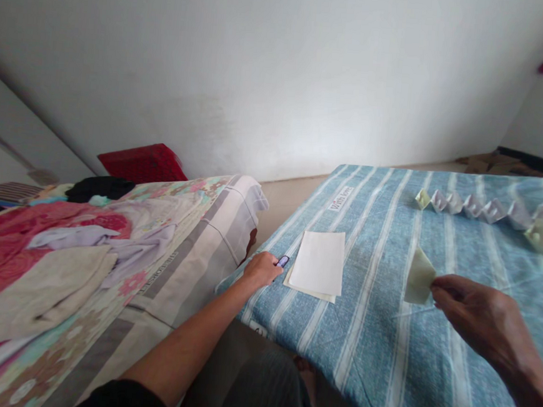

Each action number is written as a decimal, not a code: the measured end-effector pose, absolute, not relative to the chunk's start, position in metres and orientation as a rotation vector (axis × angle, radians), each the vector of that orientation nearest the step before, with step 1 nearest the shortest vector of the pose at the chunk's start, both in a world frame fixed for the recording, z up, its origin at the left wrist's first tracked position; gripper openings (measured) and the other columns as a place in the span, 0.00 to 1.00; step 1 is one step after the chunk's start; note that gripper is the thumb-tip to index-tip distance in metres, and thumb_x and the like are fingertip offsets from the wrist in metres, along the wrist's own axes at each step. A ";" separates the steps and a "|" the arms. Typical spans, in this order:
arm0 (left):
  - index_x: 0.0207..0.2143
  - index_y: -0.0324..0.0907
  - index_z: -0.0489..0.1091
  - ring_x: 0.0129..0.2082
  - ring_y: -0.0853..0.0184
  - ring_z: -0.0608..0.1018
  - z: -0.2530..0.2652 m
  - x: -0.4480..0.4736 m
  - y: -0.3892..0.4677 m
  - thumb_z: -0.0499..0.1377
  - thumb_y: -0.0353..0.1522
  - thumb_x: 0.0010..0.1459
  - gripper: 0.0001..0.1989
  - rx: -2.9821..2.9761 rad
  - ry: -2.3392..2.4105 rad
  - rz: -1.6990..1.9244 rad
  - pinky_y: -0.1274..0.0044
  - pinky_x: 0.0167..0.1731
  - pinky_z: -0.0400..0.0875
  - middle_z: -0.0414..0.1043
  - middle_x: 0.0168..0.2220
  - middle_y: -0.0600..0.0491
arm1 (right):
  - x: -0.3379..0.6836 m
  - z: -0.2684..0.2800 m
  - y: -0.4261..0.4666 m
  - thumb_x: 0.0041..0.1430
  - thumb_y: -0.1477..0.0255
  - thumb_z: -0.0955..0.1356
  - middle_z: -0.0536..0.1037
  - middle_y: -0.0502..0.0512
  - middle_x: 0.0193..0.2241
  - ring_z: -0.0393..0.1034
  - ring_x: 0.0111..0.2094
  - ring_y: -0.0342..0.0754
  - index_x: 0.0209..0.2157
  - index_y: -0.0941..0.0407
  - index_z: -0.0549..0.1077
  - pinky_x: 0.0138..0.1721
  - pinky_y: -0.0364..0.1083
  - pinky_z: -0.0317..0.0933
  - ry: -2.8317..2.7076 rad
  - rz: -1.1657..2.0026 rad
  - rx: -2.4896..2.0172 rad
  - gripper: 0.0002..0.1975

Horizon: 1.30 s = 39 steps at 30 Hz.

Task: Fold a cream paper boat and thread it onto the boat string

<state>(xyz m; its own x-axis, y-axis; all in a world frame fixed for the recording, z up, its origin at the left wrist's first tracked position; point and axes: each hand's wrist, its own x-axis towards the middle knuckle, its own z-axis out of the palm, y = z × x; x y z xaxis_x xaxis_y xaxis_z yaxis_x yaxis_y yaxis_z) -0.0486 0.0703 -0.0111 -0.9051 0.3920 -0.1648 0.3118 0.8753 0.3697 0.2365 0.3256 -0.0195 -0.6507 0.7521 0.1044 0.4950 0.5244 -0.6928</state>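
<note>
Right fingers (pixel 442 282), folded paper (pixel 418 280) between

Head cam, looks fwd & down from abv knee (pixel 263 391); L hand (pixel 261 269) & R hand (pixel 474 307) nr, wall (pixel 286 73) far.

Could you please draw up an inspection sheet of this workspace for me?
Surface: blue striped cloth.
Job's things: white paper overlying a yellowish sheet; row of folded papers at far right.
Clutter: clothes on patterned bedding, left.
Grips: left grip holds a small dark-edged object, too small to identify; right grip holds a pale-yellow paper.
Cables: nothing seen.
Surroundings: pale wall; red object beyond the bedding.
</note>
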 end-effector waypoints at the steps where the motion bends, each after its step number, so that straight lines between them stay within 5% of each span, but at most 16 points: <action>1: 0.18 0.43 0.75 0.22 0.66 0.75 -0.011 -0.048 0.070 0.64 0.30 0.46 0.05 0.569 2.827 0.452 0.79 0.24 0.60 0.66 0.13 0.57 | 0.237 -0.020 0.325 0.48 0.60 0.62 0.78 0.51 0.20 0.73 0.22 0.50 0.27 0.53 0.79 0.25 0.46 0.62 -2.381 0.894 -1.023 0.17; 10: 0.26 0.44 0.77 0.30 0.64 0.75 -0.022 -0.045 0.069 0.60 0.33 0.51 0.07 0.729 2.886 0.317 0.77 0.26 0.57 0.76 0.26 0.53 | 0.236 -0.027 0.325 0.49 0.63 0.63 0.77 0.50 0.18 0.73 0.20 0.49 0.25 0.52 0.79 0.21 0.43 0.61 -2.416 0.787 -0.968 0.14; 28: 0.31 0.43 0.76 0.31 0.64 0.76 -0.027 -0.041 0.071 0.57 0.28 0.52 0.08 0.766 2.915 0.162 0.77 0.26 0.58 0.77 0.30 0.52 | 0.234 -0.030 0.324 0.47 0.60 0.61 0.78 0.51 0.20 0.73 0.21 0.49 0.26 0.52 0.78 0.24 0.45 0.62 -2.439 0.845 -1.050 0.16; 39: 0.41 0.38 0.74 0.44 0.52 0.78 -0.017 -0.033 0.077 0.54 0.25 0.54 0.14 0.943 2.868 -0.179 0.70 0.40 0.68 0.76 0.43 0.40 | 0.234 -0.028 0.324 0.48 0.60 0.60 0.76 0.50 0.20 0.72 0.22 0.48 0.26 0.52 0.76 0.26 0.46 0.61 -2.457 0.845 -1.081 0.16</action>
<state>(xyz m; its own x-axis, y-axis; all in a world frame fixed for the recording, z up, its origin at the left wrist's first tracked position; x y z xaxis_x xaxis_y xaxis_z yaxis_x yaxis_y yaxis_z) -0.0325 0.0774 -0.0166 -0.7992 0.5826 -0.1475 0.5964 0.7991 -0.0753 0.2338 0.3241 -0.0279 -0.6598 0.7493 0.0562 0.5561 0.5373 -0.6341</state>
